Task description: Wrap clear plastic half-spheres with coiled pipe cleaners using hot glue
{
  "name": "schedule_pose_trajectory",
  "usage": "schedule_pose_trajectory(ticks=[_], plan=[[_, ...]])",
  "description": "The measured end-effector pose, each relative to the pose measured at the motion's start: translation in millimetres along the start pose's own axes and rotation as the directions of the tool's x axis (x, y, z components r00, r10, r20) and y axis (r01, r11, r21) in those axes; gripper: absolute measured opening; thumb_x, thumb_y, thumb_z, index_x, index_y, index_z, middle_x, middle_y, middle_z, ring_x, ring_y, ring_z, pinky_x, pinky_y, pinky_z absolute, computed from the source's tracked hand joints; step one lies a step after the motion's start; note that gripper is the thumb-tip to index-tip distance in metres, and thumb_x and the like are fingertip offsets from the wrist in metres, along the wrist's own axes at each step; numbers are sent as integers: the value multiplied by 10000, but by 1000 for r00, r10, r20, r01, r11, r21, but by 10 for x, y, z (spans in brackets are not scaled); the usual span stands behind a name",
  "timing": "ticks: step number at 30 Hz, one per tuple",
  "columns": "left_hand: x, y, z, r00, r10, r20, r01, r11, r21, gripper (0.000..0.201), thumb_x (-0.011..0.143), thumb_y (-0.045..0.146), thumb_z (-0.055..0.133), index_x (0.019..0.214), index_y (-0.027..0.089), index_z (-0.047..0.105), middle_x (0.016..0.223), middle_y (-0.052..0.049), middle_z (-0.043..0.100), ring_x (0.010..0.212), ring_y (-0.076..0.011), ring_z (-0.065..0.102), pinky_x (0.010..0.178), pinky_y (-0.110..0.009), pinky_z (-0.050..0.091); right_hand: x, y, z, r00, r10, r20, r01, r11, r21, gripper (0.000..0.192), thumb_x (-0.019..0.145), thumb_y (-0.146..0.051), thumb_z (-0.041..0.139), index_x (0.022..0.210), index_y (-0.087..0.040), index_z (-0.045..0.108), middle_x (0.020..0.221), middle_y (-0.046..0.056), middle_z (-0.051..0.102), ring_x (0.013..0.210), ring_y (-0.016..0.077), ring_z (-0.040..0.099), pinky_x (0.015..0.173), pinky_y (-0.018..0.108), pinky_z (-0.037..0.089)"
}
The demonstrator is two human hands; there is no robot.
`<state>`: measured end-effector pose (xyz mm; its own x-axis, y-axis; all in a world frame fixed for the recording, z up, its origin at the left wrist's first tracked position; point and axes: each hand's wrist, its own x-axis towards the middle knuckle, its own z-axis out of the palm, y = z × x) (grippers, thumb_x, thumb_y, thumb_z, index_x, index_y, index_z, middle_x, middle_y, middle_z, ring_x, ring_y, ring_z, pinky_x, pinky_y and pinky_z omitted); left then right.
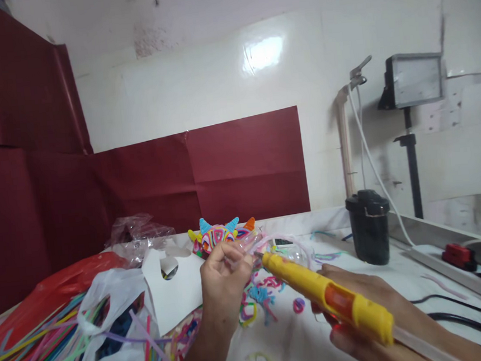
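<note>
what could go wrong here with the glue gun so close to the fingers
1. The yellow glue gun in the right hand has its nozzle right at the left hand fingertips pinching a thin clear strand; hot glue may burn them.
2. The heap of loose coloured plastic strips and the white plastic bag lie close by; a drip or a swing of the nozzle might melt them.
3. The black cables trail near the right forearm and might snag.
</note>
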<state>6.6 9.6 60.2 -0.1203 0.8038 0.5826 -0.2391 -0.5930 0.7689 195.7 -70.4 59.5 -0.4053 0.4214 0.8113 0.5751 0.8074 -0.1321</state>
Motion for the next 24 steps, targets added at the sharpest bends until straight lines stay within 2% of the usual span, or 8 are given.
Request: schedule_pose_trajectory(ticks=[4,9,12,16,18,20,22,24], plan=[[1,2,-1,999,-33,3,33,999,-28,180,585,180,722,543,173,547,699,8,587,674,-124,522,656,-235,425,-21,-11,-54,987,17,161,-18,1000,1,91,910,-289,492,837,-240,515,722,15,609,620,169,590,552,272,493],[36,-13,-21,997,-81,-16,80,994,-73,182,582,187,713,533,172,539,618,25,546,629,-104,479,612,-208,406,-42,6,-61,984,-51,168,62,996,-63,147,886,-353,537,862,-208,524,770,36,588,706,192,569,690,326,489],[86,-18,-64,992,-116,-44,111,989,-102,191,571,198,713,539,175,526,554,42,501,565,-90,427,539,-194,365,6,9,-78,973,-32,227,51,996,-77,194,861,-380,582,804,-205,522,743,23,572,681,182,552,693,322,471],[168,-19,-131,984,-155,-87,140,977,-159,204,572,210,707,547,176,508,504,66,442,509,-72,375,490,-182,326,52,-46,-72,892,92,442,-47,993,-111,179,866,-351,569,759,-212,534,742,16,616,656,169,570,603,276,442],[189,-20,-148,982,-164,-94,146,975,-169,216,574,212,706,545,175,496,496,73,426,502,-67,367,481,-179,318,-24,-35,49,850,75,521,0,990,-142,135,858,-335,578,817,-207,584,786,35,668,689,184,608,628,282,454],[185,-24,-149,981,-174,-87,158,972,-171,221,583,215,706,552,175,490,501,74,431,503,-65,368,485,-180,320,-195,43,311,851,-26,524,139,974,-178,100,806,-279,626,869,-202,614,838,49,706,729,201,638,703,302,466],[164,-28,-135,979,-195,-67,181,968,-171,222,594,219,705,566,176,490,511,73,442,509,-67,374,491,-184,320,-428,180,685,854,-126,505,274,934,-229,68,743,-172,642,789,-211,610,782,16,713,667,191,643,689,309,464],[137,-29,-113,976,-214,-46,204,966,-161,217,598,223,705,575,176,494,520,69,455,518,-70,381,498,-188,318,-646,322,1051,841,-174,511,361,885,-293,152,683,-139,688,636,-213,563,626,-16,680,542,180,613,565,312,432]])
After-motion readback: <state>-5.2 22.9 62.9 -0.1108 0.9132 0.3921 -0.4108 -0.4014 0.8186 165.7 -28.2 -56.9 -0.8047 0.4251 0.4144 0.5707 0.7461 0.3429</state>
